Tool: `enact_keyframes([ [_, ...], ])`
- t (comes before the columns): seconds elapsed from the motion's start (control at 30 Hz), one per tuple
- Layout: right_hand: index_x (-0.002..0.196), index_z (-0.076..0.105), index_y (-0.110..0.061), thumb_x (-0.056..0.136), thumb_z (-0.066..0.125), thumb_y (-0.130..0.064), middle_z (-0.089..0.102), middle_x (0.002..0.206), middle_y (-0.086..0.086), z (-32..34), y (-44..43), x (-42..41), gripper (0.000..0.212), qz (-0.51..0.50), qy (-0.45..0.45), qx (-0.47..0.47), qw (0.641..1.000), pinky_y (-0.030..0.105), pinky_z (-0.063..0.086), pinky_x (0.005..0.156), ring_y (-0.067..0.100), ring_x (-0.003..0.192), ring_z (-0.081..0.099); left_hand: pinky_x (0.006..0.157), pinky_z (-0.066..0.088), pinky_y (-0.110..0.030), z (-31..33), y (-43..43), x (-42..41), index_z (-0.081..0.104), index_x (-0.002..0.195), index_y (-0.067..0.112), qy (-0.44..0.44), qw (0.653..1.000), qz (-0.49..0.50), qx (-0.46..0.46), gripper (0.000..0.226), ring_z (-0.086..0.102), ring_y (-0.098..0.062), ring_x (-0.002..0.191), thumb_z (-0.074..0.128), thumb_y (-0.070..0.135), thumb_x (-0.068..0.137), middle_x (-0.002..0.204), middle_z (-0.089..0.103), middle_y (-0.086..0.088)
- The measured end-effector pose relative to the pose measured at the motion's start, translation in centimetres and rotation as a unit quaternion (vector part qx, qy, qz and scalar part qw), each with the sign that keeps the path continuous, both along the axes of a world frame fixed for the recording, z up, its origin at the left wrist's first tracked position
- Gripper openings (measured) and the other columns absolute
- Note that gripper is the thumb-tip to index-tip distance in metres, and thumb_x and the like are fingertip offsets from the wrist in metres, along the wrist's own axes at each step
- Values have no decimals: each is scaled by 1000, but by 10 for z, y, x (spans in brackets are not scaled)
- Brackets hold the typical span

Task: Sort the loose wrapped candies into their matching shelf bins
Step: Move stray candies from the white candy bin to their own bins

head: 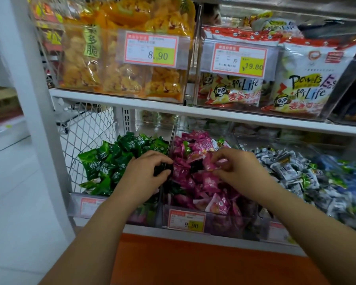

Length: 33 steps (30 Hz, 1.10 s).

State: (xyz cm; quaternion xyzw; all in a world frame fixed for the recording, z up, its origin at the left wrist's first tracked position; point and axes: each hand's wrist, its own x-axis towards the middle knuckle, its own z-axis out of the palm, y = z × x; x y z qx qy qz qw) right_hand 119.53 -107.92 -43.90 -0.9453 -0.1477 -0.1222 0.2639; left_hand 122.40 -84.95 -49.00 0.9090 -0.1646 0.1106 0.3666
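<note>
Right hand (234, 170) is pinching a crinkly pink candy (211, 163) over its clear bin (224, 223); left hand (146, 171) is curling at the divider (170, 144), hold unclear.

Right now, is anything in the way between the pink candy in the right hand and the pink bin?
Nothing visible is. The right hand pinches the pink candy over the open-topped pink bin, above its matching pile.
</note>
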Motion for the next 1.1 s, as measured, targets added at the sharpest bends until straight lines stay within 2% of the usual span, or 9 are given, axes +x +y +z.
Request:
enact_keyframes([
  [0.07,89,57,-26,84,69,-11,47,71,-24,4,-16,-3,20,-24,10,-31,999,4,39,51,-7,59,48,109,33,-49,0,0,0,61,110,36,1,1000,0,2,21,52,-4,106,61,30,90,117,51,19],
  [0.13,91,55,-28,85,68,-10,53,74,-16,4,-28,-5,23,-40,31,-79,996,9,43,58,-2,67,55,109,32,-49,1,-1,-1,61,110,36,2,1000,2,4,21,52,-3,105,61,30,90,116,51,19],
  [0.23,92,54,-31,85,64,-6,61,97,-6,1,-32,-7,27,-35,49,-166,984,33,53,76,14,89,62,109,32,-49,1,-1,-2,61,111,36,6,1000,3,6,21,52,-3,105,60,29,91,117,51,18],
  [0.37,95,57,-31,84,65,-14,57,104,-8,8,-22,-8,22,-1,80,-262,962,35,51,78,14,88,56,105,38,-44,3,0,-4,62,112,33,3,1000,1,4,22,52,-3,105,61,28,90,119,53,16],
  [0.53,102,66,-28,85,68,-24,57,104,-12,15,10,-5,17,73,46,-205,975,24,46,81,7,91,53,107,35,-47,4,0,-4,63,112,32,6,1000,2,4,22,54,-5,106,62,30,90,119,54,17],
  [0.67,124,61,-18,91,61,-16,64,119,-4,-6,52,14,33,148,144,-132,970,16,45,87,8,103,60,107,35,-48,4,1,-4,63,111,32,5,1000,9,-4,23,54,-5,106,63,30,89,117,54,19],
  [0.77,128,57,-10,92,56,-8,63,123,7,-26,66,31,36,153,175,-123,965,26,47,95,18,109,60,99,44,-48,5,2,-5,63,112,32,11,1000,2,-17,23,53,-4,109,62,29,89,115,53,21],
  [0.93,115,62,-7,87,64,-14,67,107,11,-43,70,48,29,117,141,-138,973,24,40,70,22,94,61,89,52,-43,5,5,-4,63,113,32,24,999,-11,-29,24,53,-4,111,62,28,90,116,53,20],
  [1.1,109,69,-13,84,69,-22,70,101,6,-51,72,54,27,78,101,-154,980,26,46,69,18,89,63,91,50,-44,7,4,-6,62,113,33,34,999,-12,-34,23,54,-3,109,62,29,90,121,54,18],
])
